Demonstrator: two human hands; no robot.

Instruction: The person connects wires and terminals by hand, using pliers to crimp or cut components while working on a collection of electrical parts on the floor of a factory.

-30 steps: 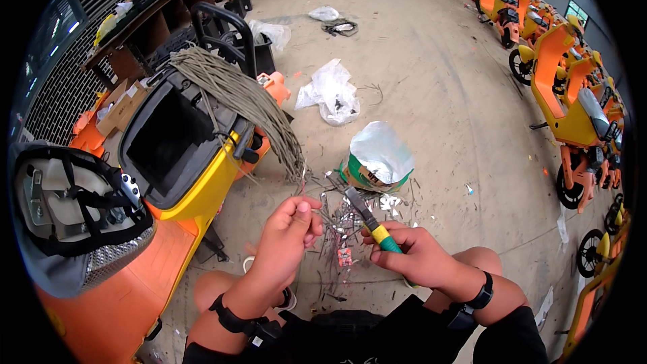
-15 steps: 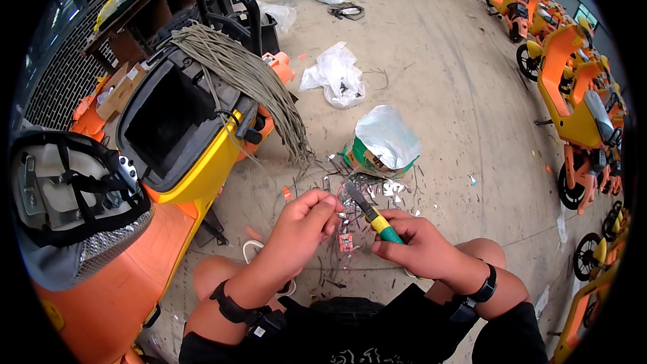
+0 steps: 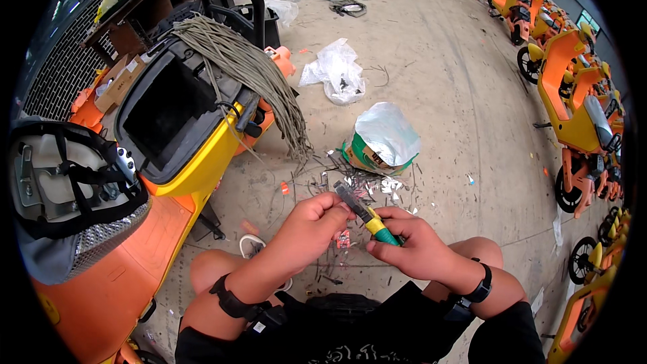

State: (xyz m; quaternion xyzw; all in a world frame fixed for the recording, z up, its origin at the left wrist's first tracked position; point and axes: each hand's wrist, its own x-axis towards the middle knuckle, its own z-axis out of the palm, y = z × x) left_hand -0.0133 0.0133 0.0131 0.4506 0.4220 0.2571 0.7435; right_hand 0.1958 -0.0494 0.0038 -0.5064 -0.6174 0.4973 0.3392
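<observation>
Both my hands had come closer together since the earlier picture, and the front end of my tool (image 3: 373, 221) had slid left until it sat just by my left fingertips. Lots of little scraps (image 3: 391, 187) lay on the floor (image 3: 458, 128) past my hands, so I guessed that plenty of cutting was done. One small bit of the work looked half done, right where the tool and my left fingers met. I thought a lot could be left, because a fat bunch of strings (image 3: 249, 77) hung over the yellow scooter (image 3: 195, 170) on my left. But I could not tell if those strings were part of it. An open bag (image 3: 384, 131), green outside and silvery inside, stood just beyond the scraps, and I could not see what was in it.

My left hand (image 3: 313, 221) had its thumb and first finger pressed together, with the other fingers curled under. I could not tell if something thin was pinched between them. My right hand (image 3: 416, 246) was wrapped around the green and yellow handle, thumb along the near side, and the dark end pointed up and to the left, away from my tummy. My elbows were bent, and my arms reached in from both sides, low over the floor near my knees.
</observation>
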